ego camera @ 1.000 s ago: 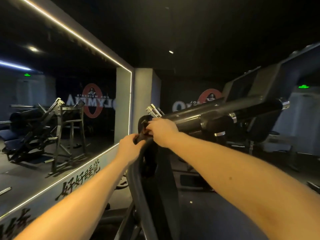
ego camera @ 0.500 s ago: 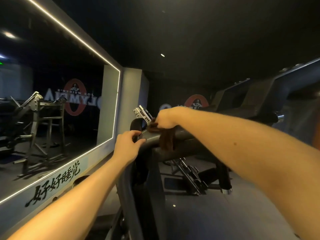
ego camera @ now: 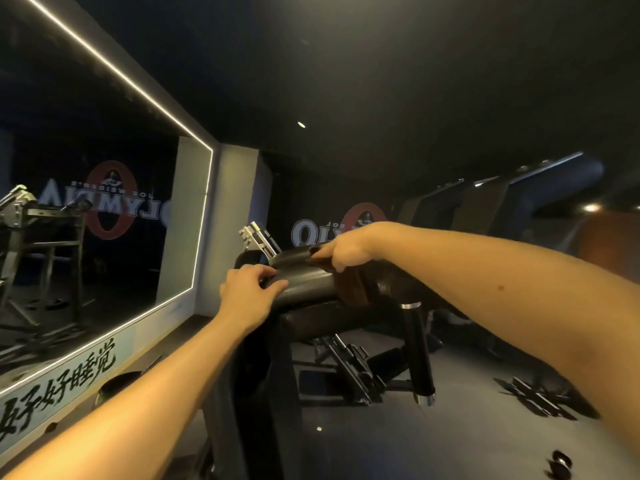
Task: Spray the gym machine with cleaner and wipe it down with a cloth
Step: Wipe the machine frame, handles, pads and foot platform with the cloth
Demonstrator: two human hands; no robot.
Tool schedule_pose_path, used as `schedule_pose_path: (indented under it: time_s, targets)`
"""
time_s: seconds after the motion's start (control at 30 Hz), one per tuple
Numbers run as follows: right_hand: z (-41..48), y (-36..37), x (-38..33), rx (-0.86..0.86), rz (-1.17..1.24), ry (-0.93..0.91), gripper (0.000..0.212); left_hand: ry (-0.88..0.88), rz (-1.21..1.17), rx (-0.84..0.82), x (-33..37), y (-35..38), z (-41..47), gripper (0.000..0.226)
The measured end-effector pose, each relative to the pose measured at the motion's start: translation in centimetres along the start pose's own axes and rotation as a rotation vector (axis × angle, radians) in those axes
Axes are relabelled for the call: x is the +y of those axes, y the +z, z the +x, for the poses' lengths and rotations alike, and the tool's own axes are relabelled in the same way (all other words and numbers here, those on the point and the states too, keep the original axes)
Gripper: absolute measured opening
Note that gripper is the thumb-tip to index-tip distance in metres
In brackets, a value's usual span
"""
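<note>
A dark gym machine stands in front of me, its thick black top bar (ego camera: 304, 284) running left to right at the middle of the view. My right hand (ego camera: 343, 249) presses a brown cloth (ego camera: 351, 284) onto the top of that bar; the cloth hangs down over the bar's front. My left hand (ego camera: 247, 289) rests on the bar's left end with fingers spread over it, holding nothing else. No spray bottle is in view.
A large wall mirror (ego camera: 86, 209) with a lit edge runs along the left. A black handle with a chrome end (ego camera: 420, 355) hangs down from the bar. Other dark machines (ego camera: 502, 202) stand at the right, and weight parts (ego camera: 540, 398) lie on the floor.
The view has turned right and the bar sits lower in it. My right hand has slid the cloth to the right along the bar. My left hand stays on the bar's left end.
</note>
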State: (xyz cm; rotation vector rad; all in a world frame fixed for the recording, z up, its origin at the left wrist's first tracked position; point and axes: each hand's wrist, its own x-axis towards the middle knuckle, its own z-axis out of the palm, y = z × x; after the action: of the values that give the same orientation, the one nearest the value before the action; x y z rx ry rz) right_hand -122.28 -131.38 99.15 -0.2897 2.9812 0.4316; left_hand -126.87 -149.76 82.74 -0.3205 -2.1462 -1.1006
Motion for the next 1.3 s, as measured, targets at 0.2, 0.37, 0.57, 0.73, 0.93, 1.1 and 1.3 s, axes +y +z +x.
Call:
schedule_pose_path:
  time_s: [0.2, 0.37, 0.57, 0.73, 0.93, 1.1, 1.3]
  targets:
    - [-2.5, -1.1, 5.9, 0.063, -0.002, 0.191, 0.051, 0.055, 0.088, -0.063, 3.5, 1.8, 0.6, 0.046]
    - [0.0, 0.5, 3.0, 0.205, 0.093, -0.048, 0.051, 0.026, 0.141, -0.069, 3.5, 1.4, 0.7, 0.046]
    - [-1.1, -0.3, 4.5, 0.068, 0.043, 0.001, 0.052, 0.018, 0.174, -0.093, 3.7, 1.1, 1.0, 0.047]
    - [-3.9, 0.0, 11.0, 0.198, 0.149, 0.146, 0.030, 0.055, 0.201, -0.149, 5.7, 1.4, 1.9, 0.041]
    - [-5.2, 0.0, 14.1, 0.300, 0.139, 0.281, 0.020, 0.073, 0.228, -0.188, 8.6, 2.8, 2.1, 0.048]
    - [-4.6, 1.6, 11.6, 0.297, 0.300, 0.102, 0.036, 0.100, 0.203, -0.213, 10.1, 3.8, 3.2, 0.040]
    - [-7.5, 1.4, 16.8, 0.340, 0.083, 0.195, 0.035, 0.155, 0.140, -0.308, 13.5, 6.3, 4.5, 0.034]
